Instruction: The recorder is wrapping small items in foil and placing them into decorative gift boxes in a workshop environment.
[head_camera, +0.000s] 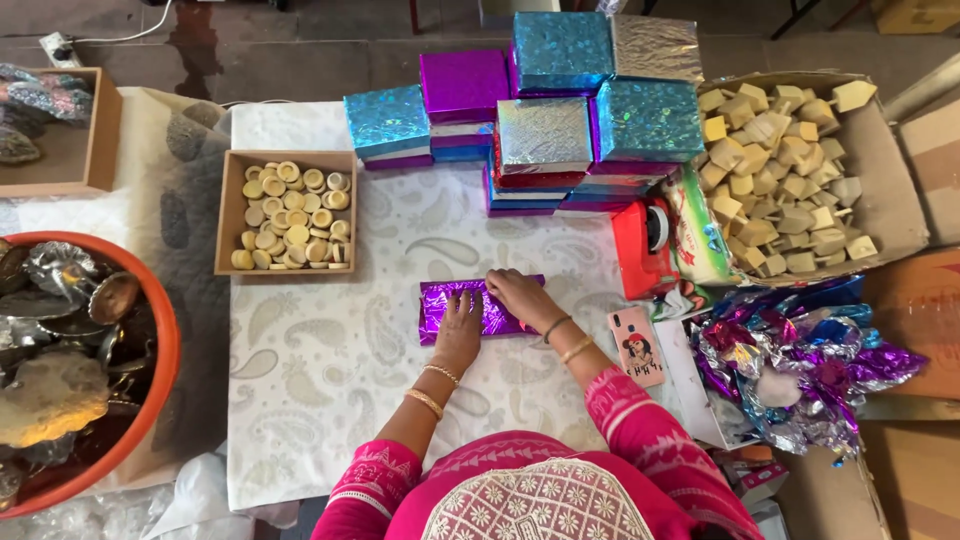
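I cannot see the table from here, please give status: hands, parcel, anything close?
Left hand and right hand both flat on purple parcel. Parcel lies on cloth. Tape dispenser and phone to the right, apart.

orange tub (165, 390): cut by left edge | purple foil packet (495, 318): partly under hands

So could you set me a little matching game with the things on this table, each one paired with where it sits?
Things:
1. purple foil packet
2. small box of round pieces
3. red tape dispenser
4. orange tub

Places:
A. far left edge
B. under both hands
C. beside the carton of block pieces
D. left of the stacked shiny boxes

Pairs: 1-B, 2-D, 3-C, 4-A
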